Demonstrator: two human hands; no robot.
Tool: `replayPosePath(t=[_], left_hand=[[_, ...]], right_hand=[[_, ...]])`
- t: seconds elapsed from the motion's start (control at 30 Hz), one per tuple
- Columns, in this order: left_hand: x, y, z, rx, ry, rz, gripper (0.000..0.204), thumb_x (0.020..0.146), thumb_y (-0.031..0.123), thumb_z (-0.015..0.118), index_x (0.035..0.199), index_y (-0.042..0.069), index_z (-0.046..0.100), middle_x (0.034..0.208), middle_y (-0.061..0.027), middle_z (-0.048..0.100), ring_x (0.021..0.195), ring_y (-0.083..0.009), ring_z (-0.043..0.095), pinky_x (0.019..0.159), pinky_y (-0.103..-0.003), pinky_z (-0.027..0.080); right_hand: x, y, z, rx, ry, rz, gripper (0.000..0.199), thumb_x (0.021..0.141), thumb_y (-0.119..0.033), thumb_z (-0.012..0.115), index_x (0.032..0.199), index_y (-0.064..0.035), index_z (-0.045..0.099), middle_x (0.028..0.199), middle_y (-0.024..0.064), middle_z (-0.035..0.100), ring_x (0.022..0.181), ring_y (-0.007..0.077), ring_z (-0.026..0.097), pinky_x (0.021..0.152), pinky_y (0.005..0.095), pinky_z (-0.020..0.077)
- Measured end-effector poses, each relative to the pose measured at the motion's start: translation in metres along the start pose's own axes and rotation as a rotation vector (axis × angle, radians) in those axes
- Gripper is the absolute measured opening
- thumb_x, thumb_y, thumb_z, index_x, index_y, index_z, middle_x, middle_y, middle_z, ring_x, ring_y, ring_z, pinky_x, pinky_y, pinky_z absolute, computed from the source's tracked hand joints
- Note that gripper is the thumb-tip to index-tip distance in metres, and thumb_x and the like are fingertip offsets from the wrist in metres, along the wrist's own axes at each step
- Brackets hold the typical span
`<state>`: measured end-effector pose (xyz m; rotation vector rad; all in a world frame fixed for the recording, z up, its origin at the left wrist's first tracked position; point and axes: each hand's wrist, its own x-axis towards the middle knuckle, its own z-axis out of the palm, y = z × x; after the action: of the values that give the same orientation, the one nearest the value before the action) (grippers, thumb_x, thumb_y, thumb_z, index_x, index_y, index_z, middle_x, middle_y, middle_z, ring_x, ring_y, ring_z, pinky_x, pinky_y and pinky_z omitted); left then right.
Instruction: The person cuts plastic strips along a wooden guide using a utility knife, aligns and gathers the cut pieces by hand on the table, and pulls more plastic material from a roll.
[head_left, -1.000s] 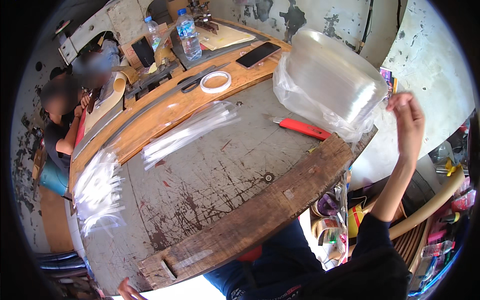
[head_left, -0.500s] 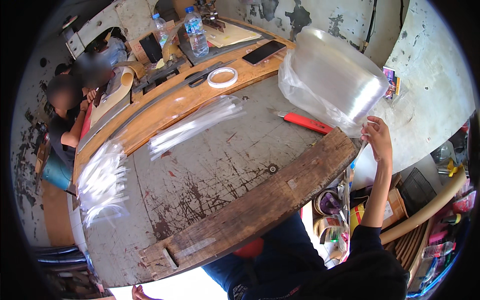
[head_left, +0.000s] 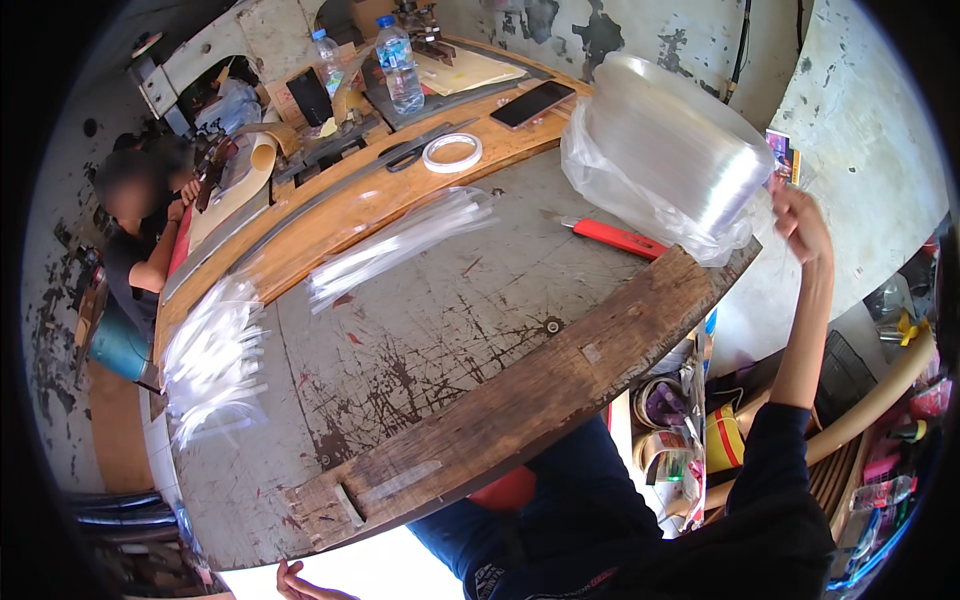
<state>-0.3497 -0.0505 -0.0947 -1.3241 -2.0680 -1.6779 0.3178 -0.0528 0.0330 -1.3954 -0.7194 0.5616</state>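
Observation:
A large roll of clear plastic film (head_left: 680, 140) stands at the far right of the worktable, with a crumpled clear bag (head_left: 690, 235) around its lower part. My right hand (head_left: 803, 225) is raised at the roll's right side, its fingers curled in close to the film; whatever lies between them is too fine to make out. Below the table's front left edge, my left hand (head_left: 310, 584) shows only in part, its fingers loosely apart and nothing visible in them. A red utility knife (head_left: 620, 238) lies beside the roll, behind the worn wooden plank (head_left: 520, 400).
Clear plastic strips lie in a long bundle (head_left: 400, 240) and a looser pile (head_left: 210, 360). On the raised wooden board are a tape roll (head_left: 452, 153), scissors (head_left: 405, 155), a phone (head_left: 533, 104) and a water bottle (head_left: 398, 65). Other people sit at the far left.
My right hand has moved up and to the right, from the roll's lower edge to its right side. My left hand shows slightly more. The view has shifted a little.

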Motion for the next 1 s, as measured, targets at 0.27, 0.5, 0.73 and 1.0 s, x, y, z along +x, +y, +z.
replayPosePath(t=[0.27, 0.5, 0.73, 1.0], left_hand=[[-0.022, 0.070, 0.015, -0.111, 0.074, -0.056, 0.037, 0.091, 0.032, 0.041, 0.075, 0.001, 0.055, 0.068, -0.0102, 0.054, 0.067, -0.0214, 0.051, 0.071, -0.035, 0.042], [-0.043, 0.133, 0.029, -0.623, -1.028, 0.200, 0.069, 0.086, 0.057, 0.034, 0.123, -0.001, 0.038, 0.099, -0.0224, 0.059, 0.072, -0.0243, 0.062, 0.061, -0.035, 0.049], [-0.038, 0.116, 0.031, -1.107, -1.401, -0.571, 0.083, 0.082, 0.042, 0.055, 0.133, -0.007, 0.013, 0.079, -0.0266, 0.058, 0.054, -0.0186, 0.055, 0.053, -0.029, 0.045], [-0.012, -0.010, -0.003, -1.434, -1.126, 0.188, 0.042, 0.089, 0.029, 0.049, 0.100, -0.012, 0.054, 0.055, -0.0034, 0.048, 0.041, -0.0088, 0.041, 0.041, -0.023, 0.033]], right_hand=[[-0.031, -0.068, 0.085, 0.211, -0.286, -0.367, 0.018, 0.088, -0.018, 0.048, 0.092, -0.0020, 0.055, 0.052, -0.0086, 0.037, 0.041, -0.0013, 0.034, 0.034, 0.0143, 0.0249], [-0.169, 0.008, 0.223, -0.138, -1.182, -0.024, 0.019, 0.090, -0.024, 0.049, 0.093, -0.0075, 0.058, 0.063, 0.0008, 0.055, 0.047, 0.0084, 0.053, 0.043, 0.0221, 0.0424], [-0.257, 0.056, 0.254, 0.506, -1.858, 0.029, 0.015, 0.093, -0.014, 0.041, 0.093, -0.0006, 0.048, 0.062, 0.0067, 0.046, 0.052, 0.0152, 0.045, 0.049, 0.0271, 0.0378], [-0.209, 0.062, 0.221, 0.140, -1.599, 0.140, 0.083, 0.080, -0.045, 0.056, 0.136, 0.0010, 0.016, 0.140, 0.0173, 0.022, 0.127, 0.0253, 0.031, 0.101, 0.0349, 0.0290]])
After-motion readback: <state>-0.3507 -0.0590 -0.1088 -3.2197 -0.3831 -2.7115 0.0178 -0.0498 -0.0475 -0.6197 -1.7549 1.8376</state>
